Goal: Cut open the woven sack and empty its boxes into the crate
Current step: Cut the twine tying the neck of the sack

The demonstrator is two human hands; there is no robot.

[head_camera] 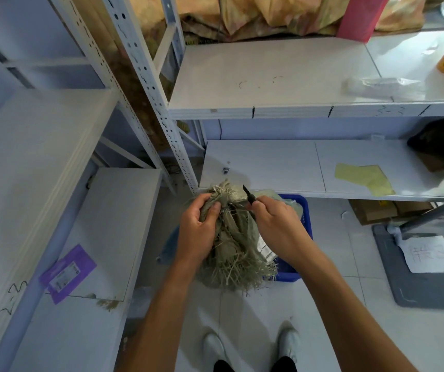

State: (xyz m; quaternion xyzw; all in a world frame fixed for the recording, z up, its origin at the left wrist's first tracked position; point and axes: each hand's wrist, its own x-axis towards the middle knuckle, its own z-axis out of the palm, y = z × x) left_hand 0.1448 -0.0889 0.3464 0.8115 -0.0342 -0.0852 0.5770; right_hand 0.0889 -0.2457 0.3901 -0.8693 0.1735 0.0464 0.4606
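A greyish-tan woven sack (235, 245) with frayed strands stands over a blue plastic crate (305, 210) on the floor, hiding most of the crate. My left hand (198, 229) grips the sack's bunched, tied neck from the left. My right hand (277, 224) holds a small black knife (248, 194), its blade pointing up and left beside the tied top. The boxes inside the sack are hidden.
White metal shelving surrounds me: a low shelf (269, 167) just behind the crate with yellow paper (363, 178), a higher shelf above it, another unit at left bearing a purple packet (66, 272). A grey mat (430, 288) with paper lies on the floor at right. My shoes are below.
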